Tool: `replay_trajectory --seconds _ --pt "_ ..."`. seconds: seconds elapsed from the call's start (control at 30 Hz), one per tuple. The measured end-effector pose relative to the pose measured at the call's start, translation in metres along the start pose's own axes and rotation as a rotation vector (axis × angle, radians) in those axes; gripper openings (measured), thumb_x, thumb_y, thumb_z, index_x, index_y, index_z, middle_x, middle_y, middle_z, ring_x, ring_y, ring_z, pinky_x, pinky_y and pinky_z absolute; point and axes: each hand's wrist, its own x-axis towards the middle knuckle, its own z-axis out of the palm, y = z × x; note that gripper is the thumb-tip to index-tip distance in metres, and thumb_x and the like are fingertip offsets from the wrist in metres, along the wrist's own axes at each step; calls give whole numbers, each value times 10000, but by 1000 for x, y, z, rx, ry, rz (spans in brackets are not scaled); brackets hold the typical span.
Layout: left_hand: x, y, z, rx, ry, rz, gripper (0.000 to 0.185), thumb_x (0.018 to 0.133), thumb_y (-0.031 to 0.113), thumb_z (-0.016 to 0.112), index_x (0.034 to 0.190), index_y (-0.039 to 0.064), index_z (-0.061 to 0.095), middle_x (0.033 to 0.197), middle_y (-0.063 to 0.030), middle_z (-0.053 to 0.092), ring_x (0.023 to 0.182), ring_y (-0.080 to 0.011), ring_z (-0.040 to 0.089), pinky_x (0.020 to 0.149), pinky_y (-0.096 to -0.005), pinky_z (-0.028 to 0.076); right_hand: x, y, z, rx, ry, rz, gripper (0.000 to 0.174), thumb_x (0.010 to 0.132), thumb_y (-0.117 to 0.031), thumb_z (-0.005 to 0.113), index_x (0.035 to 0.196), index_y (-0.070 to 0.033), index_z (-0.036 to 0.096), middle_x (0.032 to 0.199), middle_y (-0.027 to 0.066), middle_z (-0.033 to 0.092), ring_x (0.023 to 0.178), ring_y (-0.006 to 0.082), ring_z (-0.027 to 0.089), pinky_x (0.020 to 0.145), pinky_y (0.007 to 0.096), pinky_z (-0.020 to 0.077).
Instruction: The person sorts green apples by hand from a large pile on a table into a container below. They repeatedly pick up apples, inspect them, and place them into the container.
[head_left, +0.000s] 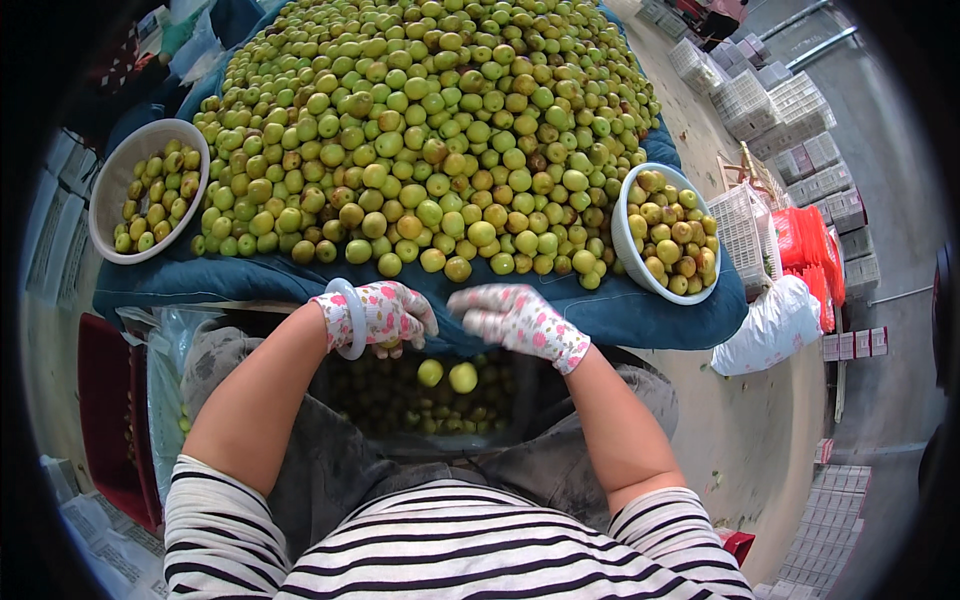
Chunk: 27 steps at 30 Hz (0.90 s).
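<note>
My left hand (381, 315), in a white floral glove with a pale bangle at the wrist, hangs over the near edge of the table. Its fingers curl around a green fruit, probably a jujube (390, 344), mostly hidden. My right hand (517, 319), gloved alike and slightly blurred, is extended with nothing visible in it. Between and below the hands, two light green fruits (463, 377) appear above a dark container (420, 442) between my knees, apart from both hands. More fruits lie inside that container, in shadow. A large heap of green and brownish fruits (435, 150) covers the table before me.
A white plastic basket (626, 225) of browner fruits stands at the heap's right, a pale basin (105, 217) of fruits at its left. Blue cloth (660, 319) covers the table edge. White crates (742, 105), a white sack (772, 330) and a dark red bin (105, 420) stand around.
</note>
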Motion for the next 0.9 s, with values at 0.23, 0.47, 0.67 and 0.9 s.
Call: replay_trajectory --seconds 0.23,0.47,0.67,0.9 --pt "4 -4 -2 -40 222 -60 217 982 121 554 1153 36 659 854 -58 653 621 -135 593 567 -285 525 63 24 -41 -789 652 -84 367 888 -105 608 1252 -70 623 1289 152 607 1191 342 569 1007 414 470" --pt "8 -12 -2 -21 241 -60 245 973 131 580 1188 41 654 839 -63 659 620 -138 600 582 -290 532 77 13 -8 -860 490 92 559 899 -222 648 1389 -23 466 1264 209 564 1037 392 629 892 443 522" --pt "4 -4 5 87 280 -31 273 967 142 592 1216 43 646 799 -59 655 618 -143 603 590 -294 534 31 24 11 -837 338 -47 475 861 -116 654 1317 -82 526 1172 160 593 1051 358 615 868 440 522" --pt "9 -9 4 52 271 -38 259 970 124 579 1206 45 651 807 -58 647 619 -147 602 579 -292 526 5 20 -24 -113 216 142 439 791 -65 639 1226 -61 589 1098 147 634 1042 278 638 890 372 517"
